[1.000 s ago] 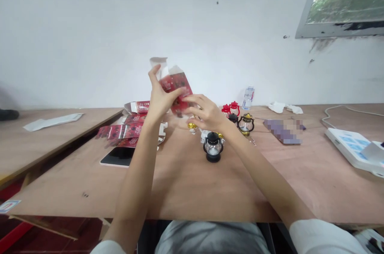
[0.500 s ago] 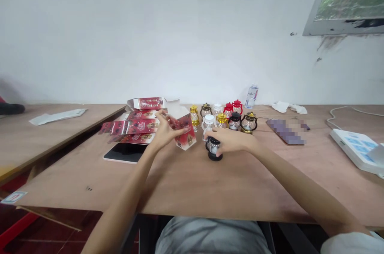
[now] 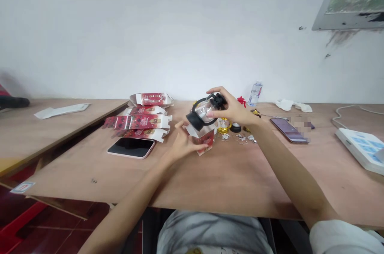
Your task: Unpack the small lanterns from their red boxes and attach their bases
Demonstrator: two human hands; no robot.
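Observation:
My left hand [image 3: 183,144] is closed around a red printed carton [image 3: 207,140], whose white open end faces up. Just above that opening, my right hand [image 3: 232,107] grips a small black lantern [image 3: 207,111] by its top. The lantern is tilted, its black base pointing down and left toward the carton. Behind my right hand stand more small lanterns, mostly hidden, among them a gold lantern [image 3: 223,125] and a red lantern [image 3: 241,101].
Flattened red cartons [image 3: 135,123] are piled at the left, with a pink-edged phone [image 3: 131,148] in front. A water bottle [image 3: 255,93] stands near the wall. Rightward are crumpled tissue [image 3: 285,104], another phone [image 3: 288,131] and a white box [image 3: 363,148] with a cable.
My right hand has lifted the black lantern off the table and tilted it over the carton. My left hand has moved right with the carton, its open end now under the lantern.

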